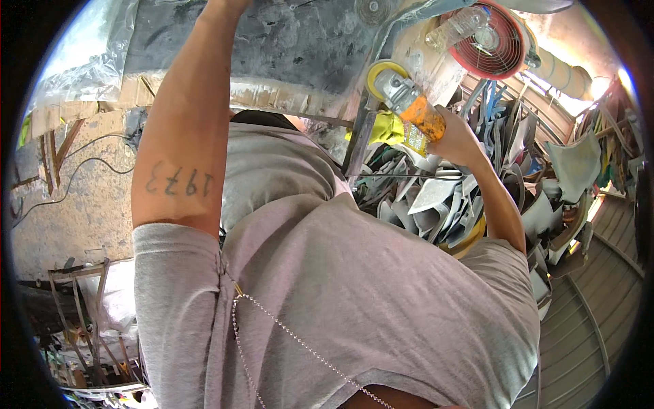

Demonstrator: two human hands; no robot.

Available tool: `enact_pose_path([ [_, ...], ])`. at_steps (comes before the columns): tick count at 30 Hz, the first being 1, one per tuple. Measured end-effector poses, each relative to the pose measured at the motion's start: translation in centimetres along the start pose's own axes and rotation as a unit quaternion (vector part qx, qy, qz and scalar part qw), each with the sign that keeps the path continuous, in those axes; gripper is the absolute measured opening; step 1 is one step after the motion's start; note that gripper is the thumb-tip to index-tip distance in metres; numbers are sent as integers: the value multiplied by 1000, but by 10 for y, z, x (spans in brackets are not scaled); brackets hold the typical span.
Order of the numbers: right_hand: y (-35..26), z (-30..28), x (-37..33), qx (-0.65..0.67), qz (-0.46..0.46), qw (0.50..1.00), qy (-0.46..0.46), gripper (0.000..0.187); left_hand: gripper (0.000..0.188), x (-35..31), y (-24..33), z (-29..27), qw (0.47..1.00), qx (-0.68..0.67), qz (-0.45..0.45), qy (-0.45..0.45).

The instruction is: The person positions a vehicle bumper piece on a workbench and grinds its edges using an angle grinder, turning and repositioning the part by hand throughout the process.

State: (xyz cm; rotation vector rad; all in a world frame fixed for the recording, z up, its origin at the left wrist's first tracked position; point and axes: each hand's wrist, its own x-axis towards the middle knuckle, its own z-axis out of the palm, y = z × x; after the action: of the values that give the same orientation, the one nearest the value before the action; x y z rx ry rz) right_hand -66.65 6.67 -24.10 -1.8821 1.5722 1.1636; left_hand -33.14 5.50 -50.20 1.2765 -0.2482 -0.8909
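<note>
In my right hand [451, 140] is an orange and silver angle grinder [415, 109], with my fingers closed round its body. Its yellow-rimmed disc [385, 76] sits by the right edge of a dark, dusty, smeared work surface [286, 41]. I cannot tell whether the disc touches anything. My left forearm [187, 129] stretches far over the left part of that surface. The left hand itself runs out past the top edge of the picture. Bright yellow material [379, 129] shows behind the grinder.
A red round fan [487, 42] stands at the far right, with a clear plastic bottle [455, 28] before it. Many curved sheet offcuts [436, 194] pile up on the right. Clear plastic sheeting [95, 51] covers the far left. A thin cable [75, 163] trails below it.
</note>
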Motion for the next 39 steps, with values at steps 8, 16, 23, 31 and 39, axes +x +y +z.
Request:
enact_pose_path([
  [8, -1, 1, 3, -19, -24, 999, -33, 55, 49, 6, -6, -1, 1000, 4, 20, -4],
  [16, -3, -4, 9, -22, -13, 1000, -18, 55, 51, 2, -2, -1, 1000, -11, 8, -5],
  [23, 3, -9, 27, 20, -17, 999, -20, 55, 58, 5, -6, -2, 999, -44, 9, -11],
  [31, 5, -13, 27, 53, -20, 998, -38, 51, 58, 2, 1, -1, 1000, 14, -7, 1],
  [39, 3, -28, 34, 102, -31, 993, -40, 60, 58, 7, -8, 1, 1000, -23, 0, -4],
])
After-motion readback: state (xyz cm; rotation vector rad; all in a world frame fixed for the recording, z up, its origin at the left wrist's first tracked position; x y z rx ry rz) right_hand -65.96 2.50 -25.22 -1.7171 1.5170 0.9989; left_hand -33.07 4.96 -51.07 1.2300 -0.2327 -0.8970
